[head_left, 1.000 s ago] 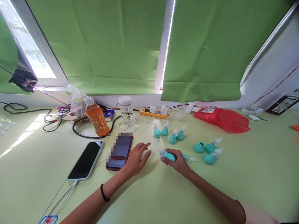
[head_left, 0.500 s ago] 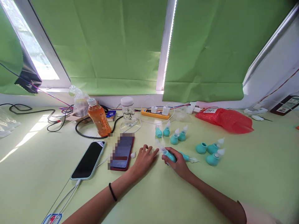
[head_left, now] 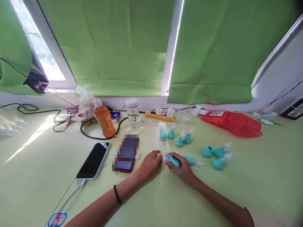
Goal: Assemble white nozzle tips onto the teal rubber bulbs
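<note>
My right hand (head_left: 181, 167) is wrapped round a teal bulb nasal aspirator (head_left: 174, 161), its translucent neck pointing left. Close by on the left, my left hand (head_left: 151, 164) has its fingers curled together at a small translucent piece (head_left: 159, 156); its exact shape is unclear. Beyond the fingers is a clear tip (head_left: 162, 146). Another aspirator (head_left: 189, 160) lies on its side behind my right hand, its clear nozzle to the right. Several more tipped bulbs (head_left: 179, 141) stand farther back. To the right, an open-topped bulb (head_left: 207, 152) is beside two bulbs with nozzles (head_left: 219, 163).
Left of my hands lie a red-cased phone (head_left: 127, 154), a small clear piece (head_left: 137, 156) and a light-cased phone (head_left: 93, 161) on cables. Behind stand an orange drink bottle (head_left: 104, 119), a lidded jar (head_left: 132, 115), a power strip (head_left: 160, 115) and a red plastic bag (head_left: 233, 123).
My left fingers, stretched apart earlier, have curled together at the small translucent piece. My right hand keeps hold of the same aspirator. The whole view has shifted slightly.
</note>
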